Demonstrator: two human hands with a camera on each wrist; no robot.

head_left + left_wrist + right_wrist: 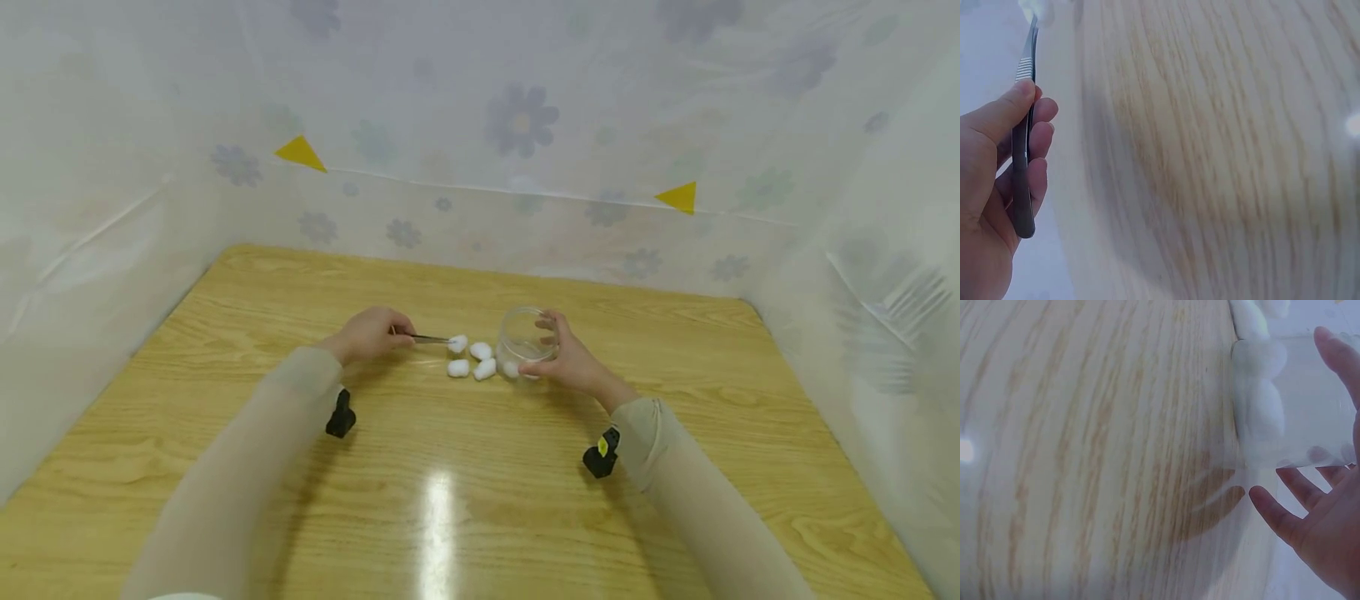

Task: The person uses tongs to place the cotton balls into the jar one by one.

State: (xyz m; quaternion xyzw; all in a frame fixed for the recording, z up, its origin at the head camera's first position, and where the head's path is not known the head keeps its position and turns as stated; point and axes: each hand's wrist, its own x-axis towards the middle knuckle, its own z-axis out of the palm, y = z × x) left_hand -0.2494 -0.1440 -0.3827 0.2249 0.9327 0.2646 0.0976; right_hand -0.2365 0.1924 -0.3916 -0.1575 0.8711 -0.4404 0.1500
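The left hand [375, 333] pinches steel tweezers [431, 339] between thumb and fingers. Their long axis runs roughly left to right, tips towards the jar, with a first cotton ball [457, 342] at the tips; whether it is off the table is hard to tell. The clear jar [517, 343] lies to the right of the tips, upright, mouth up, and the right hand [570, 360] is nearer it, thumb and fingers around its far side. A second cotton ball [481, 352] sits between tips and jar; a third cotton ball [458, 368] and a fourth cotton ball [485, 368] lie nearer the person, the fourth just beside the jar's wall. White cotton [1265, 411] shows through the glass. Beneath everything is the wood-grain table [390, 483]; a floral curtain [450, 108] hangs behind.
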